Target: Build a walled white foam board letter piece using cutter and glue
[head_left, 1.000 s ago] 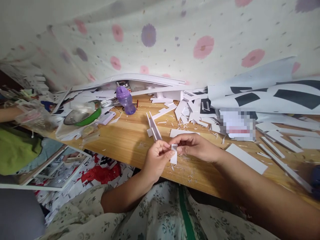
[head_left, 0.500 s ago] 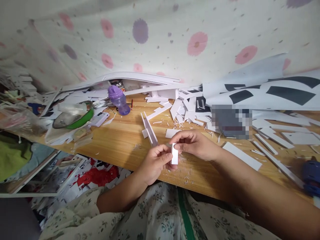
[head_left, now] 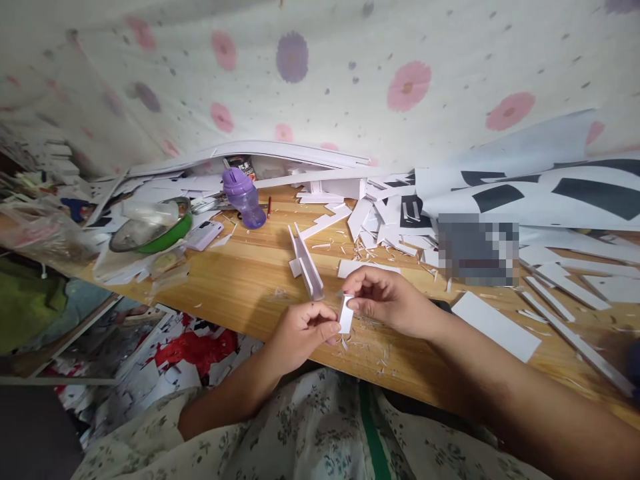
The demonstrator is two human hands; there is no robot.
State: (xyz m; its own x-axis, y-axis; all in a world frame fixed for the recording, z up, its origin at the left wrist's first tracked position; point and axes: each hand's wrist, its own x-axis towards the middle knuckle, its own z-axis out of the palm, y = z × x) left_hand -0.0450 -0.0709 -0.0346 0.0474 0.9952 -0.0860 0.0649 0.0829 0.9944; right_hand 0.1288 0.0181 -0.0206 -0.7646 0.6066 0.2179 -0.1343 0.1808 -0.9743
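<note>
A small white foam-board piece (head_left: pixel 345 315) is held between both hands over the front of the wooden table (head_left: pixel 235 280). My left hand (head_left: pixel 307 330) pinches its lower left side between thumb and fingers. My right hand (head_left: pixel 385 300) grips its upper end, thumb on the near face and fingers curled behind. Just beyond the hands lies a long white channel-shaped piece (head_left: pixel 309 270). A flat white strip (head_left: pixel 367 268) lies behind my right hand, partly covered by it.
A purple drinking bottle (head_left: pixel 243 200) stands at the back, beside a red pencil (head_left: pixel 270 207). To the left sits a green-rimmed bowl (head_left: pixel 173 240). White offcuts (head_left: pixel 385 223) and shavings litter the back and right. A white board (head_left: pixel 495 325) lies by my right forearm.
The white piece has tilted and turned slightly between my fingers. My left hand has shifted a little down and left on it. The view has swung slightly left.
</note>
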